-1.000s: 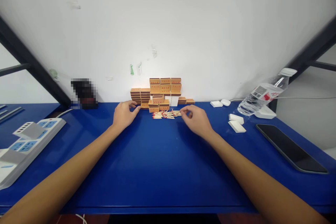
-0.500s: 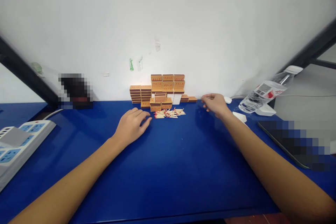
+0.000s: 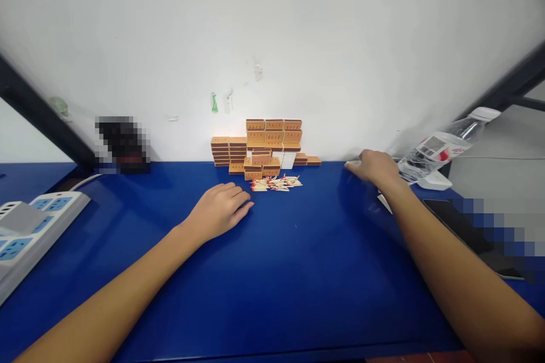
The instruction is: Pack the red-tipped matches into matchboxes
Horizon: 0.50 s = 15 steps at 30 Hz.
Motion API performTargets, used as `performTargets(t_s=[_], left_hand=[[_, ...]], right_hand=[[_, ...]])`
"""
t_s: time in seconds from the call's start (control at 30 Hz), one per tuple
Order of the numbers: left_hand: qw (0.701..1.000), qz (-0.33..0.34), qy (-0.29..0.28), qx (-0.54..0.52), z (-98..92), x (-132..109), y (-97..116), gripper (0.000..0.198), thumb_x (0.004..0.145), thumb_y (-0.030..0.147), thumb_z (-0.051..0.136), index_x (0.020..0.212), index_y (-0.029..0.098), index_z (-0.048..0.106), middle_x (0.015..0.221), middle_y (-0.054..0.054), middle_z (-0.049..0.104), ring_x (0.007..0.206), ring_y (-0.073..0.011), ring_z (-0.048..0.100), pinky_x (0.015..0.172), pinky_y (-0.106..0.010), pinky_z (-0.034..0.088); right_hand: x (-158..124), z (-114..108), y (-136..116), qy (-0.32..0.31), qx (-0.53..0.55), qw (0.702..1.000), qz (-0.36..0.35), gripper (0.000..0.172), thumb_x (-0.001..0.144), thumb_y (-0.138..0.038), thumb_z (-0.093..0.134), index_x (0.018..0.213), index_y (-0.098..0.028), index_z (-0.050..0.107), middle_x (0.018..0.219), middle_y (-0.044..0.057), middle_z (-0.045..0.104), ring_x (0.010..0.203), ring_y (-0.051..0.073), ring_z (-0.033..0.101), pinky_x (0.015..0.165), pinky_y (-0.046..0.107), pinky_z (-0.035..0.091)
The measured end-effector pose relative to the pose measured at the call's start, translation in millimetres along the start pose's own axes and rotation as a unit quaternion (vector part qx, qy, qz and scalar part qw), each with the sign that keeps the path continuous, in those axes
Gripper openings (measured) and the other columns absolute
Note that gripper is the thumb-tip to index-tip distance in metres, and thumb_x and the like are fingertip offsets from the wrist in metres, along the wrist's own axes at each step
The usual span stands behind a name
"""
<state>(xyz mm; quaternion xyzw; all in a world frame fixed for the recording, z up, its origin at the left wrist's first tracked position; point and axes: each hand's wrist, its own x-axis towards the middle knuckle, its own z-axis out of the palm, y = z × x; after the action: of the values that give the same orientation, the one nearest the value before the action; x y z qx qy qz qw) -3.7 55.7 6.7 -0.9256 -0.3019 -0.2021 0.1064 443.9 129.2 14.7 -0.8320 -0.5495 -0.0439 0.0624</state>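
My left hand (image 3: pixel 222 210) rests on the blue table, fingers loosely curved and thumb a little apart, with nothing in it. Just beyond its fingertips lies a loose pile of matches (image 3: pixel 276 183) with red heads. Behind the pile, orange-brown matchboxes (image 3: pixel 273 136) are stacked in several columns against the wall; a few white box sides (image 3: pixel 289 160) face forward. My right hand (image 3: pixel 378 169) is at the table's back right, over the spot of a small white object. Its fingers are mostly hidden behind the hand, so any hold is unclear.
A tilted plastic bottle (image 3: pixel 443 150) stands at the right near a white block (image 3: pixel 435 180) and a dark phone-like slab (image 3: pixel 468 232). At the left are a power strip (image 3: pixel 46 221) and a blurred dark object (image 3: pixel 123 144). A white wall (image 3: pixel 340 57) rises behind the table.
My right hand has moved right, away from the matchboxes, covering the small white object. My left hand has shifted slightly right and toward me. The matchboxes and matches stay in place.
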Motion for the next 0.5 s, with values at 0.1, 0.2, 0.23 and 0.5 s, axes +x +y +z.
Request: performTargets(t_s=[0.1,0.2,0.23,0.5], left_hand=[[1.000,0.004,0.002,0.001,-0.4,0.0,-0.4,0.029,0.109,0.032,0.049,0.099,0.017,0.072,0.087,-0.005,0.074,0.081,-0.0211,0.068,0.079,-0.037,0.055],[1.000,0.004,0.000,0.001,-1.3,0.2,0.1,0.030,0.109,0.033,0.049,0.098,0.018,0.072,0.086,-0.005,0.074,0.081,-0.0210,0.068,0.079,-0.037,0.055],[1.000,0.004,-0.001,0.001,-1.7,0.4,0.3,0.030,0.109,0.033,0.049,0.098,0.018,0.073,0.086,-0.005,0.075,0.081,-0.0212,0.068,0.079,-0.037,0.055],[1.000,-0.007,0.001,-0.016,-3.4,0.5,3.1,0.030,0.109,0.034,0.049,0.099,0.019,0.073,0.089,-0.006,0.076,0.084,-0.0211,0.070,0.082,-0.037,0.056]], right_hand=[[-0.8,4.3,-2.0,-0.004,-0.003,1.000,-0.002,0.049,0.084,-0.047,0.070,0.114,-0.008,0.075,0.117,0.030,0.074,0.116,0.045,0.068,0.088,0.050,0.054],[-0.7,3.8,-1.2,-0.021,0.014,1.000,-0.015,0.050,0.081,-0.048,0.074,0.113,-0.010,0.075,0.114,0.025,0.077,0.107,0.041,0.072,0.083,0.045,0.055],[-1.3,2.8,-1.0,-0.024,0.022,0.999,-0.019,0.049,0.080,-0.047,0.075,0.114,-0.011,0.075,0.112,0.023,0.078,0.105,0.040,0.073,0.082,0.044,0.055],[-48.0,-7.3,-31.2,-0.036,0.118,0.986,-0.114,0.042,0.085,-0.030,0.069,0.125,-0.018,0.067,0.093,0.007,0.080,0.083,0.023,0.074,0.072,0.031,0.054]])
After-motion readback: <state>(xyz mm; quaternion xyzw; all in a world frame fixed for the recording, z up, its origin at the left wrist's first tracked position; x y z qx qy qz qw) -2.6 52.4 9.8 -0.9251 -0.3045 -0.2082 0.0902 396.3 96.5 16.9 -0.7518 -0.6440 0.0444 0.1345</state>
